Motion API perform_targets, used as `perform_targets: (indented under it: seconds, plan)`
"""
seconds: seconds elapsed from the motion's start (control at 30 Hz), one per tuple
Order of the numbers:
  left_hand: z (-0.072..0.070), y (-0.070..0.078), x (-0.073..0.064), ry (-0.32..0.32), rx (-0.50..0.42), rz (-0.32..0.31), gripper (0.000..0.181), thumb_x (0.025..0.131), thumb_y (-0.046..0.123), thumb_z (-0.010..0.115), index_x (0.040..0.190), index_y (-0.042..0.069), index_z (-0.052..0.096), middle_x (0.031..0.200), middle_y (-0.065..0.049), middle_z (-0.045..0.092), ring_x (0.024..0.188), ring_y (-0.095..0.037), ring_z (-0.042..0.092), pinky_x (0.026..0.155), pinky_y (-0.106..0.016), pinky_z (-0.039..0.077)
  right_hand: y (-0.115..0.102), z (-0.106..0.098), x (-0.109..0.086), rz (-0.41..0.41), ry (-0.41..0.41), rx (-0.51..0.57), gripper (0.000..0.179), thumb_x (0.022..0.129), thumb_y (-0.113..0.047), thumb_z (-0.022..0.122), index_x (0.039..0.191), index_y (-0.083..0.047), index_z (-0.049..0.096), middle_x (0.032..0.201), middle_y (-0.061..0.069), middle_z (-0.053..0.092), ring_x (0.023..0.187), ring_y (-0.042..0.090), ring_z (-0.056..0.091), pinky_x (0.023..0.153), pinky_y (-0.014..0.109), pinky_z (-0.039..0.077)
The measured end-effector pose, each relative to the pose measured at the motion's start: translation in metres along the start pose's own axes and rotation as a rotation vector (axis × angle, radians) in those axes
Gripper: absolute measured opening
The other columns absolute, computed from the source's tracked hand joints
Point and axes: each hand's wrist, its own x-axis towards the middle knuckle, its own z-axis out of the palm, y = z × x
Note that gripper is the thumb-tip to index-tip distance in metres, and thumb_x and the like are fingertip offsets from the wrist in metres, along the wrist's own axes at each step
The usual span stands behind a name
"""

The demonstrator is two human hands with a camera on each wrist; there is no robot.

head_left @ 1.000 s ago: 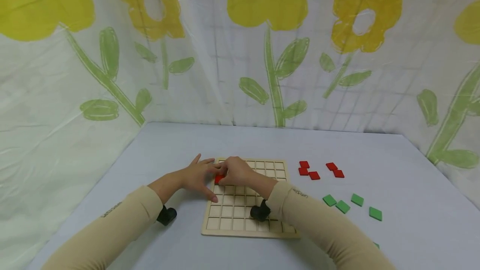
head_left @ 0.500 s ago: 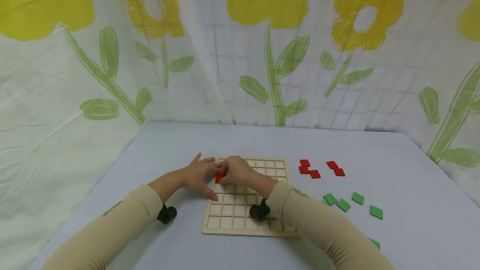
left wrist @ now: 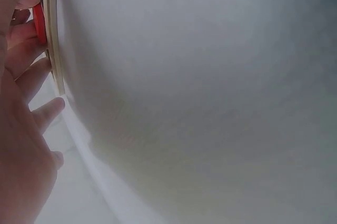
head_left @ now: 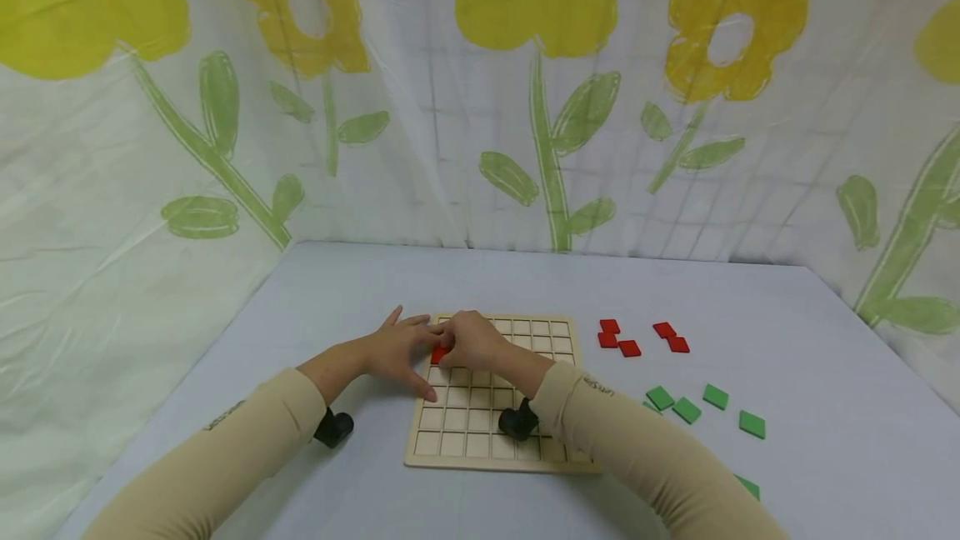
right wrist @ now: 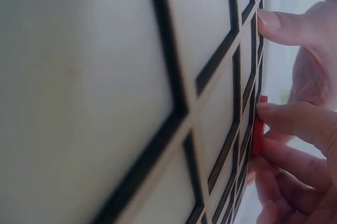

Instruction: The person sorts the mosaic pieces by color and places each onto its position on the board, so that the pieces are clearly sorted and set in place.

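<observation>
A pale wooden grid board lies flat on the table. Near its far left corner, a red square tile sits at the left edge of the grid. My right hand reaches across the board and pinches this red tile between thumb and fingers, as the right wrist view shows. From the left side, my left hand rests at the board's edge with fingers spread and thumb apart. In the left wrist view, fingers of the left hand lie against the board's edge by the tile. The hands hide part of the tile.
Several red tiles lie loose to the right of the board. Nearer on the right are several green tiles, one partly behind the right sleeve. A white flowered curtain hangs behind the table.
</observation>
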Motion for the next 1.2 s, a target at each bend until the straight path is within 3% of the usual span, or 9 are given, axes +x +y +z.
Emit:
perform_targets:
  seconds: [0.3,0.87,1.07,1.2]
  plan:
    - [0.0,0.0,0.001,-0.003,-0.011,-0.008,0.085,0.064,0.059,0.076,0.134,0.017,0.052,0.146,-0.003,0.043,0.142,-0.036,0.021,0.108,-0.067,-0.003,-0.001,0.001,0.001,0.019,0.019,-0.011,0.012,0.074,-0.011,0.078,0.071,-0.002,0.072,0.073,0.005,0.069,0.061,0.007,0.047,0.055,0.019,0.04]
    - [0.0,0.001,0.0,0.007,-0.001,-0.01,0.085,0.064,0.059,0.076,0.134,0.019,0.052,0.146,-0.004,0.042,0.141,-0.037,0.022,0.108,-0.067,-0.004,-0.002,0.001,0.001,0.029,0.013,-0.014,0.016,0.074,-0.013,0.079,0.067,-0.001,0.07,0.065,0.003,0.063,0.059,0.008,0.041,0.052,0.018,0.034]
    - [0.0,-0.001,0.0,0.002,0.016,0.002,0.086,0.065,0.061,0.074,0.136,0.019,0.05,0.149,-0.002,0.037,0.141,-0.037,0.021,0.108,-0.067,-0.005,-0.001,-0.01,-0.003,0.008,0.025,-0.011,0.017,0.075,-0.014,0.078,0.086,-0.001,0.074,0.092,0.009,0.071,0.075,0.015,0.061,0.064,0.023,0.049]
    - [0.001,-0.001,0.001,-0.005,0.033,0.019,0.09,0.065,0.062,0.073,0.138,0.016,0.046,0.151,-0.001,0.032,0.141,-0.039,0.021,0.107,-0.068,-0.004,0.002,-0.021,-0.011,0.041,0.04,0.013,0.023,0.077,-0.014,0.076,0.095,0.0,0.073,0.101,0.012,0.07,0.086,0.023,0.064,0.073,0.031,0.053]
